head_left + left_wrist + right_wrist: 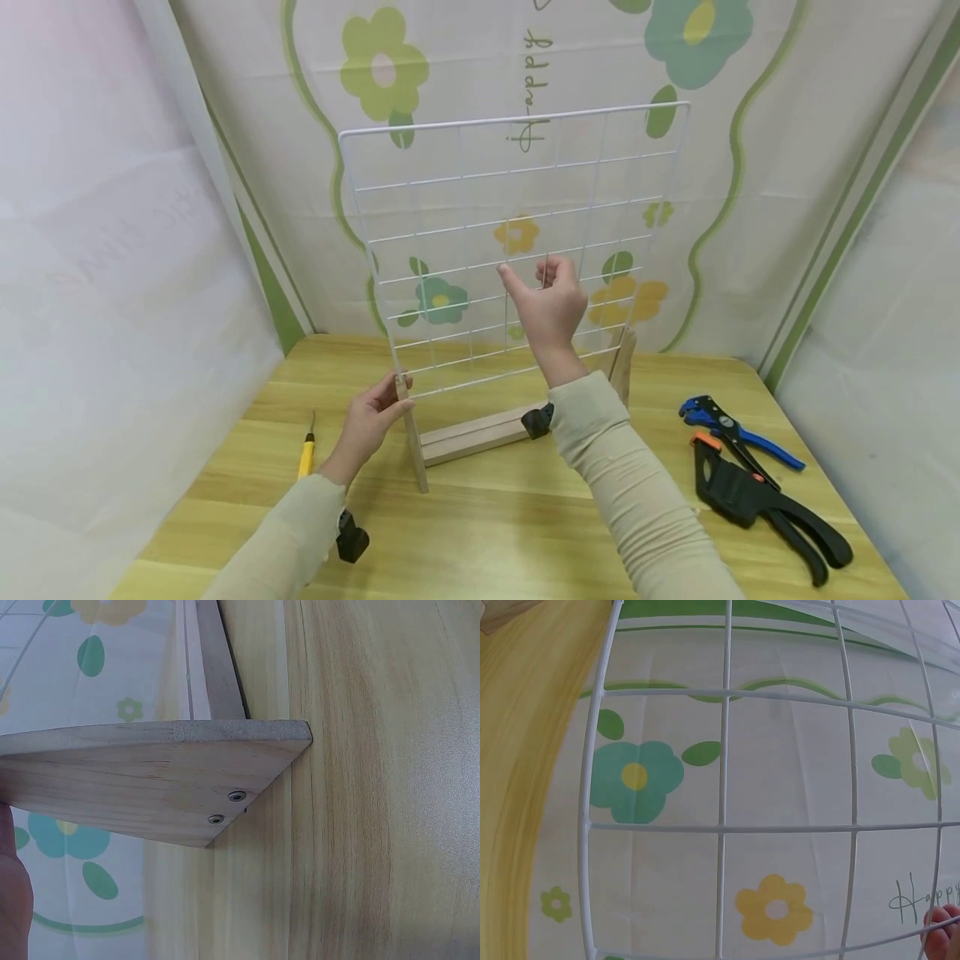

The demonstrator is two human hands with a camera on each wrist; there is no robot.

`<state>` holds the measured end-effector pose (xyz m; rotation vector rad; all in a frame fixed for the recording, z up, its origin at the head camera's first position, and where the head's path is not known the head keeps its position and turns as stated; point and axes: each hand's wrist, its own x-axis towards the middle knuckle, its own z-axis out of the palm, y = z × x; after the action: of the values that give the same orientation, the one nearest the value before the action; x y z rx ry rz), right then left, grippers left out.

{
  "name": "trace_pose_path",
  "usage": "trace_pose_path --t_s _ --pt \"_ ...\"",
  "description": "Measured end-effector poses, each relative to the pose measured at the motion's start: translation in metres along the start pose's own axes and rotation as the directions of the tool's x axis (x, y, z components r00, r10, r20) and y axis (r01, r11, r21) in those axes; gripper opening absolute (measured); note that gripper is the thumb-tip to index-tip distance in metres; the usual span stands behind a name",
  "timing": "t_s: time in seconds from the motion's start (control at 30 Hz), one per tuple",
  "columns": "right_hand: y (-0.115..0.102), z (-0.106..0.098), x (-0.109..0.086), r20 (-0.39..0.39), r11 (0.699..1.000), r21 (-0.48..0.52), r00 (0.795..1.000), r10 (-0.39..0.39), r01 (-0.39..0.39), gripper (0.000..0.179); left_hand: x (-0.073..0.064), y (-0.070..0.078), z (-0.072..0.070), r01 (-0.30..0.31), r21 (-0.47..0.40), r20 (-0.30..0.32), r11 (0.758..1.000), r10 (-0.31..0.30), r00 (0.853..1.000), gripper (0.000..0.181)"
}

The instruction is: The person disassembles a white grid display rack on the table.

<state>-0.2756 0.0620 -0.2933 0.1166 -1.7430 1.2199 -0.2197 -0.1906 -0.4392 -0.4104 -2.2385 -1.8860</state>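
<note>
A white wire grid panel stands upright, leaning slightly back, on a wooden stand with two side legs and a crossbar. My left hand pinches the upper end of the left wooden leg, thumb in front, at the panel's lower left corner. In the left wrist view that leg shows two metal screw heads near its foot. My right hand is at the panel's middle, its fingers curled round a wire and its thumb raised apart. The right wrist view shows its fingertips at the wires.
Blue-handled wire strippers and a black cutting tool with orange parts lie at the table's right. A yellow-handled pointed tool lies left of my left hand. Behind the table hangs a flowered cloth.
</note>
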Motion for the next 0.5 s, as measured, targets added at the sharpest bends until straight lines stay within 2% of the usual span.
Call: trace_pose_path --t_s 0.23,0.5 --pt "-0.002 0.001 0.002 0.001 1.0 0.004 1.0 -0.008 0.008 0.048 -0.002 0.0019 0.0007 0.04 0.002 -0.003 0.999 -0.04 0.999 0.057" --pt "-0.0044 0.0025 0.0056 -0.002 0.998 -0.019 0.999 -0.052 0.052 0.047 -0.0007 0.0008 0.0014 0.033 -0.003 -0.004 0.999 -0.033 0.999 0.06"
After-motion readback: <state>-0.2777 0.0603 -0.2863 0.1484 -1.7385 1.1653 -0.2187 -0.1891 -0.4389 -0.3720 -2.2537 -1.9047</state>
